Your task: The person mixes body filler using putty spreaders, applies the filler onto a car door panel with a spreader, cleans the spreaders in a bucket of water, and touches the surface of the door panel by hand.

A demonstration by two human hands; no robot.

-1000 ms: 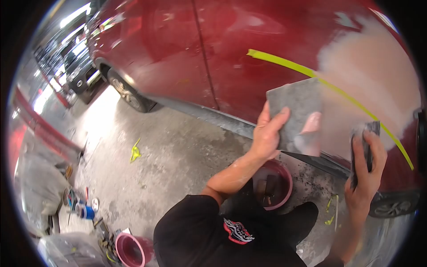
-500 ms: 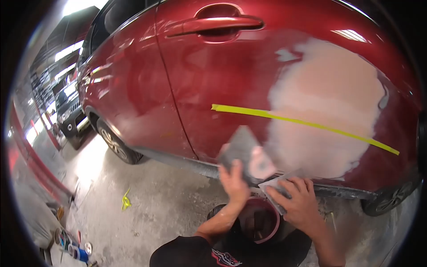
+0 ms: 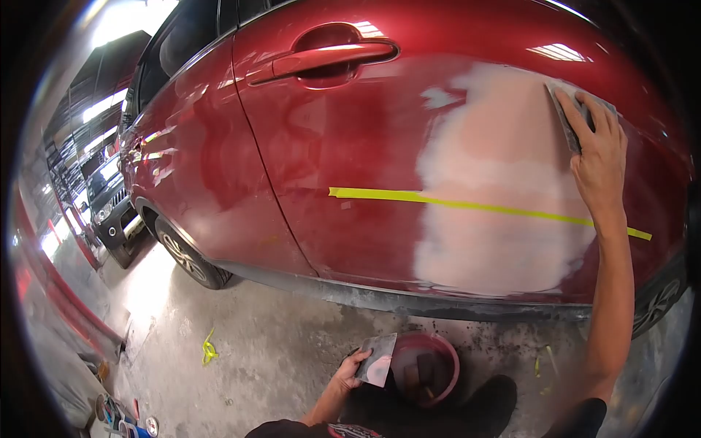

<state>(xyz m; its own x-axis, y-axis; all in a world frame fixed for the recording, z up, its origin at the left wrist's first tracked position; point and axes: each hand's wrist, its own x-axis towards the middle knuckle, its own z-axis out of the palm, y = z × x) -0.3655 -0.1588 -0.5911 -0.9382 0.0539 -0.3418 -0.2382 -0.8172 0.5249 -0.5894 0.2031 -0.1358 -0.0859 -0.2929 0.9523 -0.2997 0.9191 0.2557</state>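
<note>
My right hand [image 3: 600,157] presses a grey sanding block [image 3: 569,120] against the upper right part of a pale filler patch [image 3: 496,146] on the red car door [image 3: 350,131]. A strip of yellow-green tape [image 3: 496,209] crosses the patch below that hand. Low in the view, my left hand [image 3: 349,371] holds a thin grey sheet [image 3: 377,359] by its left edge, beside the rim of a pink bucket [image 3: 454,365]. Dark blocks [image 3: 420,376] lie inside the bucket.
The car's sill [image 3: 350,293] runs above the bucket. A crumpled yellow-green tape piece [image 3: 209,349] lies on the concrete floor [image 3: 270,358]. At the lower left are cans [image 3: 135,429] and small items. Another vehicle [image 3: 109,208] stands at the far left.
My right hand has risen with the block from the door's bottom to the patch's upper right. My left hand has dropped with the sheet to beside the bucket. The view has shifted.
</note>
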